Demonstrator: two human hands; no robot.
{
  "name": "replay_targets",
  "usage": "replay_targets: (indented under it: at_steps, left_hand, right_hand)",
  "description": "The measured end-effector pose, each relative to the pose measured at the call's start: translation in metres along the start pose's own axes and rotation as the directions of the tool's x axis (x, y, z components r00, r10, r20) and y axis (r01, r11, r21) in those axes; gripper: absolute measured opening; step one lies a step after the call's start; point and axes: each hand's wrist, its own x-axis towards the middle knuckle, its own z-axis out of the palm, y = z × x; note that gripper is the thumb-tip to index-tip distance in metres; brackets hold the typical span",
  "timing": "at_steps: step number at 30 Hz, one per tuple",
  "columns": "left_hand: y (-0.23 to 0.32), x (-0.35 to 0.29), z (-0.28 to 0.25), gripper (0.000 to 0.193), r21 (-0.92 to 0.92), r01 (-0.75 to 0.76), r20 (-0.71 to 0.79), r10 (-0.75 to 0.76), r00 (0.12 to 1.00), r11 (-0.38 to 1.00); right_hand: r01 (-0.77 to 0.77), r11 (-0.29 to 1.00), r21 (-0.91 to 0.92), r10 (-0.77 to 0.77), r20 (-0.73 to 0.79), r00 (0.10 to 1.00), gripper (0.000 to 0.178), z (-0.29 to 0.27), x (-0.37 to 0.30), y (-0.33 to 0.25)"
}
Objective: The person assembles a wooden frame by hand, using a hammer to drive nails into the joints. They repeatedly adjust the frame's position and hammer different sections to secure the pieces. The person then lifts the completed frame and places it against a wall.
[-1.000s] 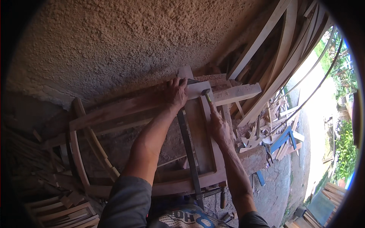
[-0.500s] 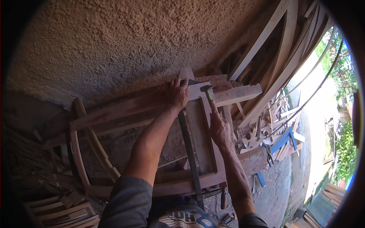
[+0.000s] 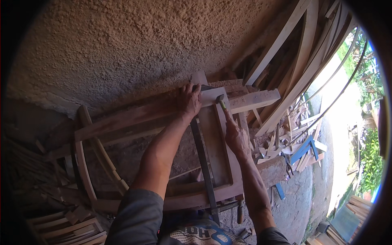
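A large wooden frame (image 3: 143, 115) with curved sides lies in front of me, with a narrow panel (image 3: 217, 150) set in its right end. My left hand (image 3: 190, 101) grips the far rail, its fingers bent over the edge beside the dark end of a bar clamp. The clamp's long metal bar (image 3: 203, 159) crosses the frame from far to near. My right hand (image 3: 237, 138) is closed round the handle of a hammer (image 3: 220, 99). The hammer's head is at the frame's far right corner; whether it touches the wood I cannot tell.
A rough wall (image 3: 122, 49) rises right behind the frame. Long planks (image 3: 281, 41) lean at the far right, above offcuts and a blue angled piece (image 3: 303, 150). A thick beam (image 3: 257, 101) juts out beside the frame's corner. More wood pieces (image 3: 67, 228) lie stacked at the near left.
The hammer's head has dropped slightly nearer to me and turned a little. My left hand stays on the far rail, and the frame looks unmoved.
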Motion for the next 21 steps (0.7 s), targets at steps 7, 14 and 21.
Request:
replay_targets:
  at_steps: [7,14,21]
  left_hand:
    - [0.007,-0.002,0.004,0.040,-0.003,-0.025,0.017,0.025,1.000,1.000]
    - [-0.012,-0.007,0.022,0.049,0.041,-0.137,-0.018,0.138,0.990,0.990]
    - [0.084,-0.078,-0.010,0.061,-0.138,-0.372,0.125,0.388,0.913,0.918]
  right_hand:
    - [0.007,0.995,0.096,0.026,-0.337,0.941,0.062,-0.004,-0.040,0.028]
    - [-0.432,0.778,0.457,0.618,-0.428,0.659,0.053,-0.005,-0.189,0.111]
    - [-0.680,0.535,0.502,0.839,-0.411,0.357,0.053,0.029,-0.294,0.171]
